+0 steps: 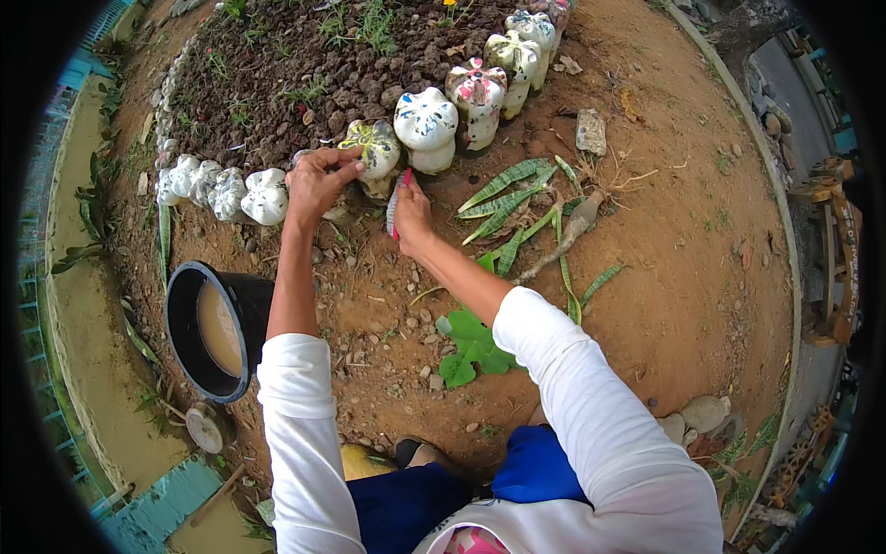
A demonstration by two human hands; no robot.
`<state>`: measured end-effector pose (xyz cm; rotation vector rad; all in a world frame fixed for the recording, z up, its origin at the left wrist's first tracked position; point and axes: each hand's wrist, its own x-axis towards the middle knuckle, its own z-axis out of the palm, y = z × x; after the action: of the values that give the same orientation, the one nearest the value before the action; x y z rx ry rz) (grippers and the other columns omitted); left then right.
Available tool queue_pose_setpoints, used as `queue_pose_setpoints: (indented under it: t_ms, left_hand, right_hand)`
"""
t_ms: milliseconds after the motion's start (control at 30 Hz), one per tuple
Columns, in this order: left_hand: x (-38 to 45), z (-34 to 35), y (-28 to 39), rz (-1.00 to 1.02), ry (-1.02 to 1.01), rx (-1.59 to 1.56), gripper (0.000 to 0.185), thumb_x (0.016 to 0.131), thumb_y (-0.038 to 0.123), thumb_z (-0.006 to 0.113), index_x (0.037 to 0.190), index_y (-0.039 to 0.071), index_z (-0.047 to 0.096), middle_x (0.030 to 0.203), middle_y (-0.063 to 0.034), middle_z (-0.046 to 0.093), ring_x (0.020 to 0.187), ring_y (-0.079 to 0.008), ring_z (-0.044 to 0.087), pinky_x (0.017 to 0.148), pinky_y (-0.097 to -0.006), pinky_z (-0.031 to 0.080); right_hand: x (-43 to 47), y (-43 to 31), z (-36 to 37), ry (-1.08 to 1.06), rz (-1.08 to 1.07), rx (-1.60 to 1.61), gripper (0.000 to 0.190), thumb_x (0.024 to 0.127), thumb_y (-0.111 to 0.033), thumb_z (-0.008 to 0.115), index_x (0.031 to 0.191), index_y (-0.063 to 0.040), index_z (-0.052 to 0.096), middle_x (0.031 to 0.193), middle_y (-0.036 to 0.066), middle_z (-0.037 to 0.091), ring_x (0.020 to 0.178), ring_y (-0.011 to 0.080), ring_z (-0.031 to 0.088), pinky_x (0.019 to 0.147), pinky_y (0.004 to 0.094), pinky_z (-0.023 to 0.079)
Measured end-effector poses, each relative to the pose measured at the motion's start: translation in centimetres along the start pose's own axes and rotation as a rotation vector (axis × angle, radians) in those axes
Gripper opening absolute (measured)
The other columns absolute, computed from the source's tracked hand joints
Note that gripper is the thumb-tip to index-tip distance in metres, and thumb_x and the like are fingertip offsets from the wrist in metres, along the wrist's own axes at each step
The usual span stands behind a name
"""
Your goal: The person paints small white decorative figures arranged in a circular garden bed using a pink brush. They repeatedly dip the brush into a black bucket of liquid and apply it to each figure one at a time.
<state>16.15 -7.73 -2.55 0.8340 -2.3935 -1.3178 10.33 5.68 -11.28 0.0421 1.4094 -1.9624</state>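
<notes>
My left hand (322,181) touches a plastic bottle (377,147) with worn yellow paint, set upside down in the soil at the bed's edge. Its fingers rest on the bottle's upper side. In my right hand (413,216) is a scrub brush (397,204) with a pink back and pale bristles, held upright against the lower part of that bottle. To the right stands a white bottle with blue flecks (426,128); beyond it is one with pink paint (476,97). More white bottles (265,197) line the edge on the left, one partly behind my left hand.
A black bucket (208,332) with murky water stands at left. Cut snake plant leaves (509,187), an uprooted stem with roots (578,221) and a broad green leaf (474,346) lie on the dirt. A concrete block (590,131) sits farther right. Dark soil (311,76) fills the bed.
</notes>
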Motion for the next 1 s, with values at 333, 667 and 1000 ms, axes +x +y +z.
queue_pose_setpoints:
  t_ms: [333,667,1000]
  left_hand:
    - [-0.3,0.4,2.4,-0.053,0.046,0.335,0.027,0.079,0.022,0.077,0.106,0.016,0.078,0.095,-0.0052,0.075,0.087,-0.0198,0.069,0.084,-0.0357,0.050]
    - [-1.0,3.2,3.9,0.137,0.252,0.558,0.022,0.082,0.021,0.072,0.102,0.014,0.078,0.087,-0.0104,0.064,0.083,-0.0321,0.064,0.076,-0.0437,0.047]
    - [-0.7,3.0,5.3,0.101,0.195,0.457,0.024,0.079,0.013,0.076,0.102,0.005,0.076,0.085,-0.0146,0.067,0.076,-0.0299,0.067,0.071,-0.0390,0.050]
  right_hand:
    - [0.2,-0.6,0.3,0.072,0.027,0.073,0.055,0.097,-0.025,0.043,0.148,-0.002,0.043,0.122,0.014,0.064,0.106,0.0217,0.059,0.094,0.0334,0.046]
    - [2.3,1.2,-0.4,0.042,0.069,0.051,0.053,0.098,-0.026,0.042,0.142,0.002,0.047,0.128,0.016,0.061,0.113,0.0244,0.059,0.098,0.0341,0.044]
    - [1.7,2.9,1.1,0.207,0.077,0.032,0.052,0.101,-0.027,0.042,0.145,0.000,0.043,0.132,0.023,0.058,0.121,0.0315,0.057,0.100,0.0375,0.044]
